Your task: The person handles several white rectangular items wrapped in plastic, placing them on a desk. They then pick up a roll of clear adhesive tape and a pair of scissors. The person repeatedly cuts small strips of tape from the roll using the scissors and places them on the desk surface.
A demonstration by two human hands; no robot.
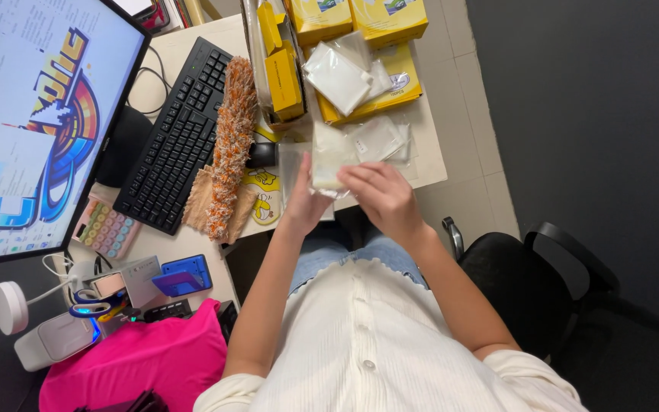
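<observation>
seated person at a desk (436,164). the left hand (304,200) and right hand (381,197) both grip a clear plastic pouch (328,164) with a pale insert, held above the desk edge beside loose pouches (379,139) and yellow boxes (375,19). step judged: packing or sealing the pouch; the next move likely calls for steady fingertip alignment.

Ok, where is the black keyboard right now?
In the head view, the black keyboard lies upper left on the desk, between the monitor and the orange fringed duster.
</observation>
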